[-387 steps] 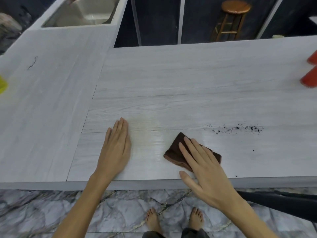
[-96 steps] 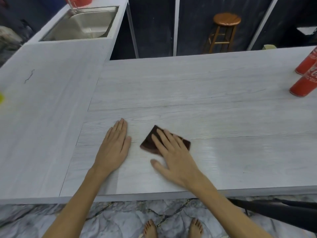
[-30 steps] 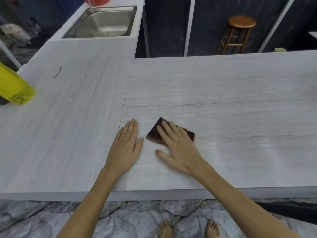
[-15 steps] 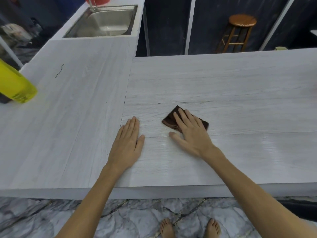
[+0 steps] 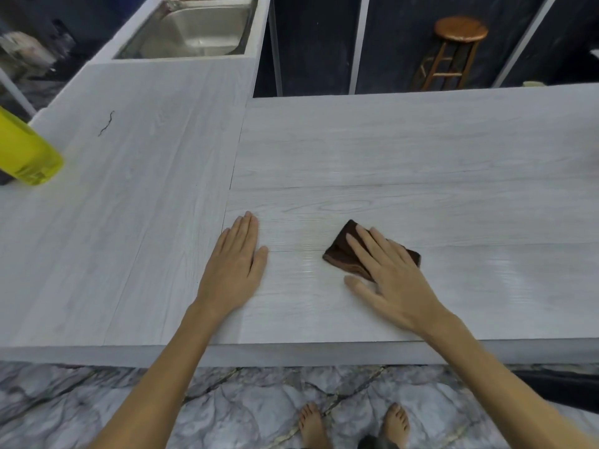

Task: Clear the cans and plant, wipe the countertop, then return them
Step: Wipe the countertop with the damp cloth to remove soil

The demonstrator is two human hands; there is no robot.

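A dark brown folded cloth (image 5: 342,251) lies on the pale wood-grain countertop (image 5: 389,150), near its front edge. My right hand (image 5: 389,273) presses flat on the cloth with straight fingers, covering its right half. My left hand (image 5: 235,270) rests flat on the bare countertop to the left of the cloth, palm down, fingers together. The countertop shines wet to the right of the cloth. No cans or plant are in view.
A yellow container (image 5: 26,150) stands at the far left edge of the side counter. A steel sink (image 5: 194,30) is set into that counter at the back. A wooden stool (image 5: 453,50) stands behind the countertop. Marble floor and bare feet show below.
My right hand has slid the cloth right and slightly nearer over the last second. My left hand has stayed flat in place. The black crumbs seen much earlier are gone.
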